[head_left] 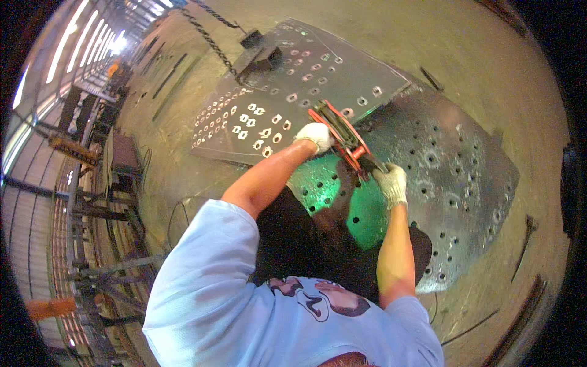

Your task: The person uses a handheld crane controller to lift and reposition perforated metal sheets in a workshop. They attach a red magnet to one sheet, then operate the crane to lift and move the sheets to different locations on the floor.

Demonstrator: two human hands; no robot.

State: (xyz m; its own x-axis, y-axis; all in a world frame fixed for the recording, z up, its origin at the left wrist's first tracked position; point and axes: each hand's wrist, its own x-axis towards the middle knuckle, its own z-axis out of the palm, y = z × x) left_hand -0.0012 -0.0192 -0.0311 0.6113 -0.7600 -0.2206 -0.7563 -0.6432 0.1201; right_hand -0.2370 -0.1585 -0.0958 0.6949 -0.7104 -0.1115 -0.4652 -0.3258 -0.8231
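A long red-framed tool with a dark metal middle (342, 129) lies slanted between my hands over the drilled steel plates; its exact kind is not plain. My left hand (315, 134), in a whitish work glove, is closed at its left side, with the fingers partly hidden. In a matching glove, my right hand (392, 182) is wrapped round the tool's near right end. Below the tool is a dark steel plate (449, 153) with many round holes, tinted green close to me. Beyond it, a second plate (333, 52) with bright-rimmed holes lies partly overlapping.
Chains (211, 43) hang down to dark metal blocks (267, 57) at the far plate. A loose bar (524, 244) lies on the floor at right. Metal racks (85, 244) and a dark box-like bench (125, 156) stand along the left wall.
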